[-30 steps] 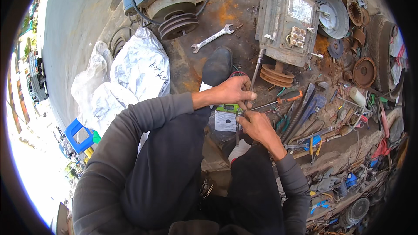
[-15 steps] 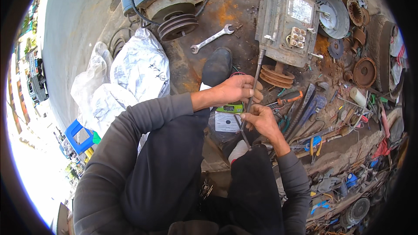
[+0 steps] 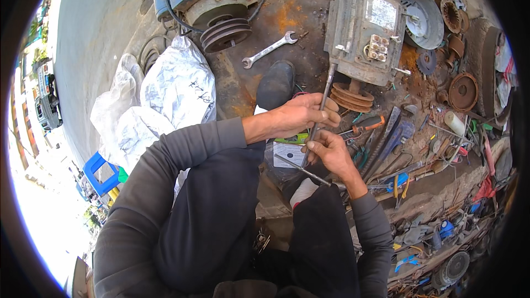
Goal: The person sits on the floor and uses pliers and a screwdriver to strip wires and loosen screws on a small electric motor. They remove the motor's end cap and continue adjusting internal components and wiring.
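Note:
A long metal T-handle socket wrench (image 3: 328, 87) slants from the front of a grey electric motor (image 3: 361, 33) down toward my knees. Its far end meets the motor's edge beside the rusty grooved pulley (image 3: 353, 97); whether it sits on a bolt is too small to tell. My left hand (image 3: 302, 116) curls loosely round the middle of the shaft, thumb against it. Lower down, my right hand (image 3: 331, 152) pinches the shaft between thumb and fingers. At the near end the crossbar (image 3: 302, 169) lies crosswise, one end close to my right knee.
An open-ended spanner (image 3: 269, 49) lies beyond my shoe. Another motor with a pulley (image 3: 225, 34) stands at the far left, near white sacks (image 3: 178, 83). Right of my hands are an orange-handled screwdriver (image 3: 368, 124), assorted hand tools and rusty parts (image 3: 462, 91).
The wrench's crossbar has turned from nearly in line with the shaft to crosswise. My left hand's fingers have loosened and straightened a little; my right hand stays near the same spot.

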A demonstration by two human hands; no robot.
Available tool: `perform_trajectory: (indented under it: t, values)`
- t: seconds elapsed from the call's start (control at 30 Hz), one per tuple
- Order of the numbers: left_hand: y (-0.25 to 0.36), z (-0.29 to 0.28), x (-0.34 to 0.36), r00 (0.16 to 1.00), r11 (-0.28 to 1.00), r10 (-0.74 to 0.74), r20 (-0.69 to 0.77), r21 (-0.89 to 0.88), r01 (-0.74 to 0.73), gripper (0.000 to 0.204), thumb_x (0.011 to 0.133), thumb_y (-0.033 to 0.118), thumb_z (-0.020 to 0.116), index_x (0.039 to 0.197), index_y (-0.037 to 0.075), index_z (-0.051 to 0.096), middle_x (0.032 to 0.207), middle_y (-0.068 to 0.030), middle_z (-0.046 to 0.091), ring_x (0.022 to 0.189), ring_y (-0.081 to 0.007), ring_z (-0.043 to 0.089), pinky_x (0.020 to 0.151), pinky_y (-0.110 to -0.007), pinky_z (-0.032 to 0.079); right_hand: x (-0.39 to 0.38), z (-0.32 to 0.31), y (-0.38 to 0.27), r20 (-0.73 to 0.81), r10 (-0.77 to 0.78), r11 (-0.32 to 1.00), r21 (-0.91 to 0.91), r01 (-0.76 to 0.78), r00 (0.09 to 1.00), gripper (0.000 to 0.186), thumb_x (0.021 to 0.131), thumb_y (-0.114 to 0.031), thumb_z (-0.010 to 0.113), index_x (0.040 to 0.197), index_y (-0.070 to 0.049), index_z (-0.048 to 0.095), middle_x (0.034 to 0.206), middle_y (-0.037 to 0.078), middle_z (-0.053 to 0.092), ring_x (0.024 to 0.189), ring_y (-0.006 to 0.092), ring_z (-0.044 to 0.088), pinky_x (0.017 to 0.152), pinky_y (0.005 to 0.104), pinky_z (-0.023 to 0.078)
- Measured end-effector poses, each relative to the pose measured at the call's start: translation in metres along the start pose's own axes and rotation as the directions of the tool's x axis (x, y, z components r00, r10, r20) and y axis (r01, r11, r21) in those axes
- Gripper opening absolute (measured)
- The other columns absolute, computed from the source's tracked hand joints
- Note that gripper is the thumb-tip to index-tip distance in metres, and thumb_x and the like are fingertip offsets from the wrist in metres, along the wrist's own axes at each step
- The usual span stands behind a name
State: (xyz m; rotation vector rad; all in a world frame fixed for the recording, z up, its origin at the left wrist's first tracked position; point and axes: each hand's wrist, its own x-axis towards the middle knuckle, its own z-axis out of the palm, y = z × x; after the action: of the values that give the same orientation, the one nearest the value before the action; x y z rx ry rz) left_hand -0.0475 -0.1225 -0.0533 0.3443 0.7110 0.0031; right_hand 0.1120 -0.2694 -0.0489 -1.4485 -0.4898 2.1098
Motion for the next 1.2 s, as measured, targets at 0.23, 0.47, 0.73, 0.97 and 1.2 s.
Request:
perform_trajectory:
  t: [0.23,0.47,0.73,0.97,1.2]
  values:
    - [-0.001,0.003,0.002,1.0,1.0,0.002,0.015,0.011,-0.002,0.033,0.111,0.003,0.051,0.144,0.001,0.051,0.133,-0.0179,0.067,0.132,-0.0292,0.064,0.112,-0.042,0.051,0.001,0.009,-0.01,-0.126,0.034,0.987,-0.15,-0.053,0.991,0.027,0.104,-0.023,0.074,0.112,0.002,0.071,0.091,0.008,0.074,0.067,0.0112,0.062,0.06,0.0253,0.05]
    - [-0.001,-0.001,0.002,1.0,1.0,-0.003,-0.011,-0.029,0.003,0.032,0.111,0.007,0.054,0.143,0.001,0.052,0.133,-0.0169,0.067,0.129,-0.028,0.065,0.11,-0.041,0.051,0.005,0.001,-0.008,0.041,0.024,0.996,0.081,-0.027,0.999,0.025,0.105,-0.02,0.072,0.114,0.003,0.071,0.094,0.009,0.075,0.068,0.0114,0.064,0.061,0.0267,0.054]
    - [-0.001,-0.001,0.003,0.999,0.998,0.033,0.039,-0.056,-0.031,0.031,0.112,0.008,0.055,0.142,0.002,0.053,0.132,-0.0167,0.067,0.127,-0.0275,0.065,0.111,-0.042,0.051,0.007,0.003,-0.009,-0.057,0.051,0.996,-0.066,-0.055,0.997,0.024,0.104,-0.021,0.073,0.109,0.002,0.072,0.089,0.007,0.074,0.069,0.0125,0.066,0.059,0.0292,0.055]
    - [0.0,0.0,0.001,1.0,0.999,0.024,-0.008,-0.022,-0.024,0.034,0.111,0.01,0.052,0.143,-0.003,0.049,0.131,-0.0191,0.063,0.127,-0.0301,0.063,0.108,-0.045,0.053,0.015,0.0,0.004,0.059,0.033,0.998,0.052,-0.036,0.998,0.028,0.102,-0.024,0.076,0.109,0.002,0.071,0.085,0.006,0.072,0.066,0.0119,0.065,0.057,0.0279,0.054]
    - [0.032,0.01,-0.002,0.949,0.996,0.076,-0.306,-0.011,-0.083,0.023,0.112,0.021,0.057,0.128,0.004,0.055,0.125,-0.0128,0.061,0.122,-0.0275,0.064,0.102,-0.05,0.056,0.013,0.007,-0.004,-0.092,0.03,0.998,-0.044,-0.034,0.995,0.019,0.104,-0.02,0.07,0.097,-0.003,0.066,0.078,0.003,0.07,0.055,0.0092,0.06,0.05,0.0262,0.046]
